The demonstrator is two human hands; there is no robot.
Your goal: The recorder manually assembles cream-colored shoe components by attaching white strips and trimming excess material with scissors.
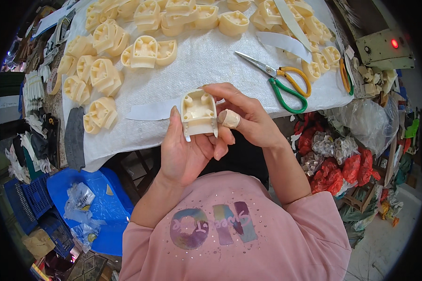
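A cream plastic block with a rounded U-shaped rim, a hollow with small posts and the look of a shoe heel (198, 107) is held up at the near edge of the table, its hollow facing me. My left hand (185, 157) grips it from the left and below, thumb along its left side. My right hand (251, 114) curls around the right side, its index finger on the top rim; the thumb, wrapped in beige tape, is by the right edge. A pale strip lines the heel's outer side. Left of it, a white strip (150, 111) lies on the white cloth (206, 65).
Many like shoe heels (105, 77) lie across the far and left table. Scissors (286, 82) with yellow and green handles rest at right, near more pale strips (286, 45). A dark grey strip (74, 138) hangs at the left edge; a blue chair (115, 201) stands below.
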